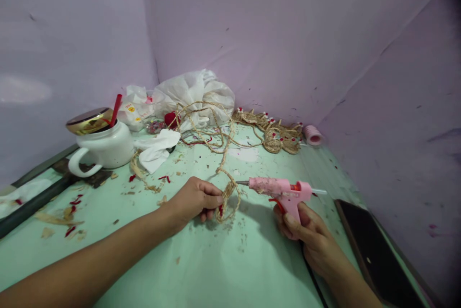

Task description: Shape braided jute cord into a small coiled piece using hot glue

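Observation:
My left hand (198, 200) pinches a small coil of braided straw cord (226, 200) just above the green tabletop. A bit of red shows on the coil beside my fingertips. From the coil, the loose cord (224, 156) runs back in loops across the table. My right hand (306, 228) is wrapped round the handle of a pink glue gun (281, 189), fingers near its red trigger. The gun's metal nozzle points left at the coil's upper edge; whether they touch I cannot tell. A clear glue stick (319, 191) pokes out of the gun's back.
A white mug (106, 144) with a gold lid stands at left, near a white tissue (158, 149). Behind are a plastic bag (198, 94), finished straw pieces (273, 137) and a pink spool (312, 135). A dark phone-like slab (374, 250) lies right. Scraps litter the green table (151, 260).

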Demonstrator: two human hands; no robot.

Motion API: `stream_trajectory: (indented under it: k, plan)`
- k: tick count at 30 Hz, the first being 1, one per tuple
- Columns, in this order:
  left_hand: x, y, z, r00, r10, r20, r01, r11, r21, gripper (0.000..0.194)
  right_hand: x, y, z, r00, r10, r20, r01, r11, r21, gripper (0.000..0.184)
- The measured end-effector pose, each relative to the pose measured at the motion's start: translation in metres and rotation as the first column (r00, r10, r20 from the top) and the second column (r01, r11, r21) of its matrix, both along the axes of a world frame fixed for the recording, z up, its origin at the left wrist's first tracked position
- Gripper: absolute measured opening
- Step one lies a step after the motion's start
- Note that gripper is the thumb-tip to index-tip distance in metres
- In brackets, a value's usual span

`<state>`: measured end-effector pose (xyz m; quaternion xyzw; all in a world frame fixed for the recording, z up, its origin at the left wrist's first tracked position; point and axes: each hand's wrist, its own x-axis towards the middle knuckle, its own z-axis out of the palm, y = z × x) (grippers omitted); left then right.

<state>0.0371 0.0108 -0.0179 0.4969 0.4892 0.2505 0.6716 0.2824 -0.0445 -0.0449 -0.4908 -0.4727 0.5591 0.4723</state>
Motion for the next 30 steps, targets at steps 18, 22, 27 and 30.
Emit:
stream_trajectory:
  k: [18, 22, 27, 30]
  plan:
    - [0.0, 0.0, -0.001, 1.0, -0.02, -0.013, 0.02, 1.0, 0.001, 0.021, -0.003, 0.0, 0.005, 0.999, 0.01, 0.041, -0.01, 1.0, 0.006, 0.031]
    - [0.0, -0.001, 0.002, 1.0, -0.017, -0.012, 0.016, 1.0, -0.015, 0.02, 0.0, 0.006, 0.004, 0.991, -0.083, 0.108, 0.081, 0.997, 0.019, 0.031]
    - [0.0, -0.004, 0.008, 1.0, -0.014, 0.003, 0.014, 0.996, -0.089, 0.018, 0.012, 0.027, 0.003, 0.895, -0.435, 0.101, 0.445, 0.887, -0.119, 0.027]
    - [0.0, -0.006, 0.01, 0.999, -0.045, -0.007, 0.044, 0.99, -0.138, 0.019, 0.026, 0.037, 0.012, 0.815, -0.463, 0.348, 0.527, 0.842, -0.114, 0.02]
